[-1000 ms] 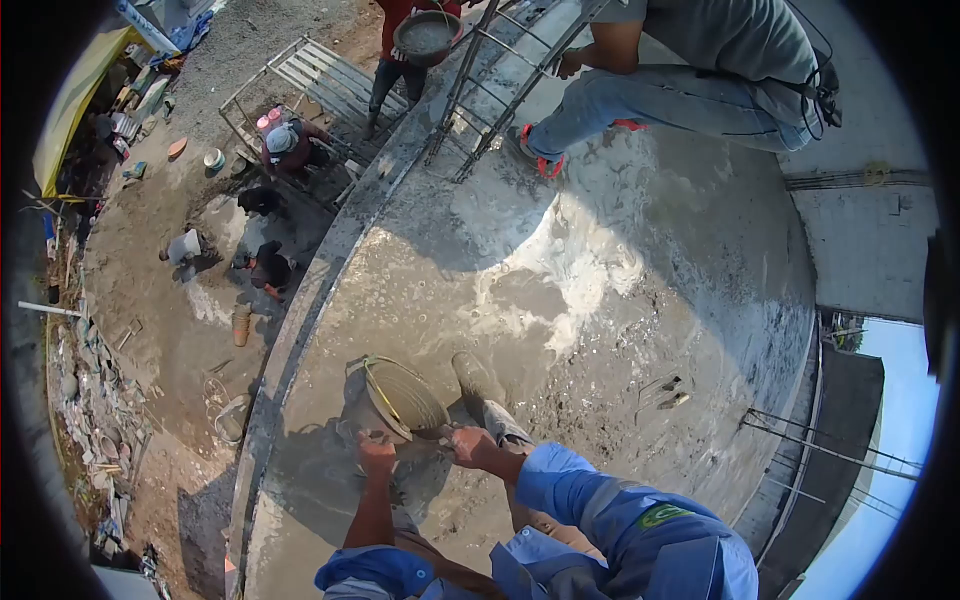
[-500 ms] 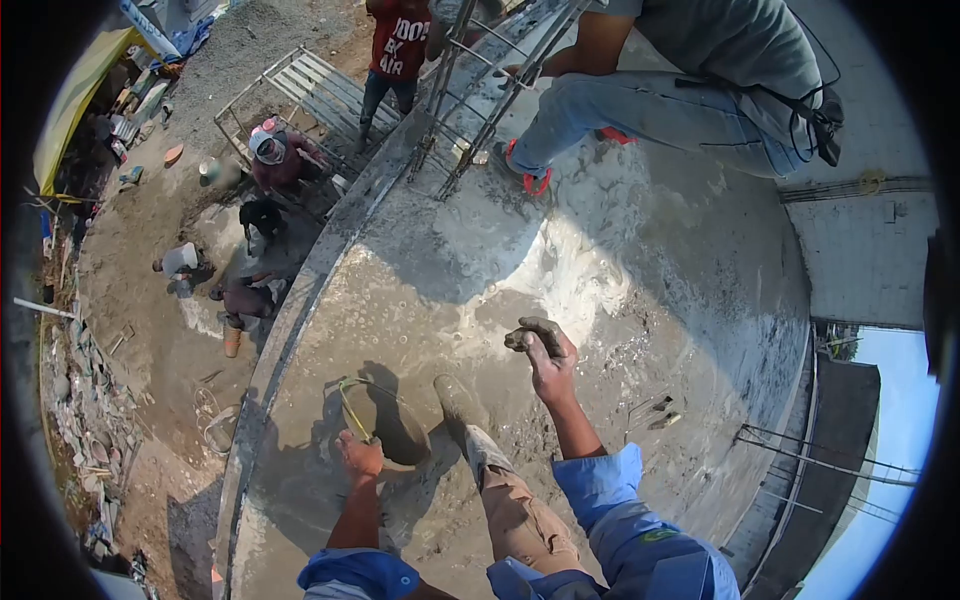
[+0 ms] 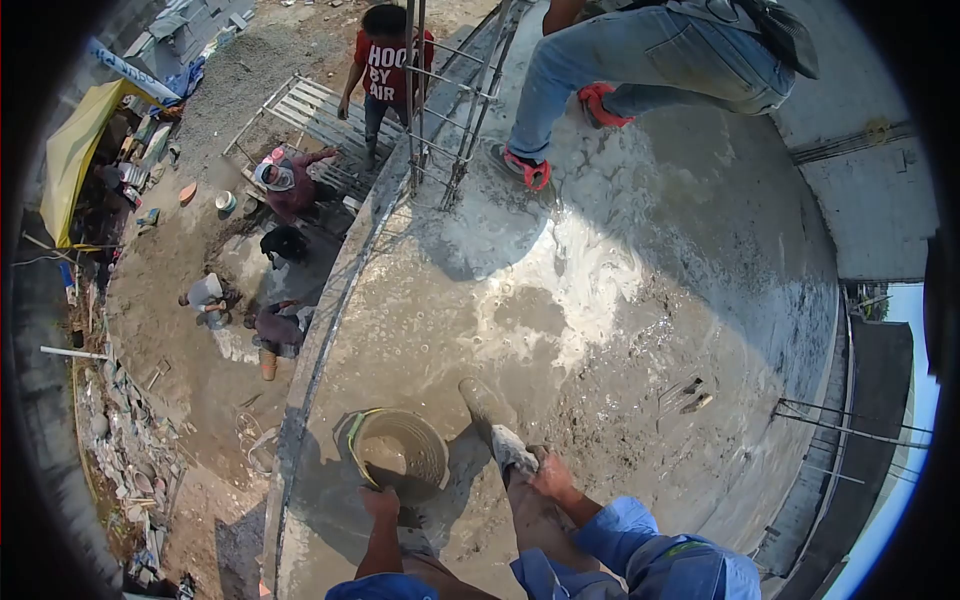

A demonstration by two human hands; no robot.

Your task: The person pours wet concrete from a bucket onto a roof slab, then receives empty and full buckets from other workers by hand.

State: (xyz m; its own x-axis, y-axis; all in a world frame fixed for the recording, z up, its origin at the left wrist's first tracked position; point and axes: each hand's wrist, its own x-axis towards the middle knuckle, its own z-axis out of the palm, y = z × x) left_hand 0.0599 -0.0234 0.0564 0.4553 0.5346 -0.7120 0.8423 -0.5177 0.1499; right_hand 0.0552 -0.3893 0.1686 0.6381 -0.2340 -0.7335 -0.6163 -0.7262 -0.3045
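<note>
A round bucket (image 3: pixel 425 452) with a yellow-green edge stands tilted on the wet concrete slab (image 3: pixel 600 440), its ribbed inside showing. My left hand (image 3: pixel 379 502) is closed on the near edge of the bucket. Against my muddy trouser leg, around the knee or shin, rests my right hand (image 3: pixel 549 474), its fingers bent and partly hidden; whether it holds anything I cannot tell. My mud-covered foot (image 3: pixel 482 398) is planted between the bucket and the pale wet patch.
A co-worker in jeans and red-strapped shoes (image 3: pixel 525 170) steps at the top. Upright rebar (image 3: pixel 440 110) stands at the slab edge (image 3: pixel 325 330). Several people are on the ground below left. Rebar ends (image 3: pixel 850 430) stick out at the right.
My right hand has dropped from above the slab to my leg. The bucket is now tipped so its inside shows. The view has shifted, and the jeans-clad co-worker appears higher.
</note>
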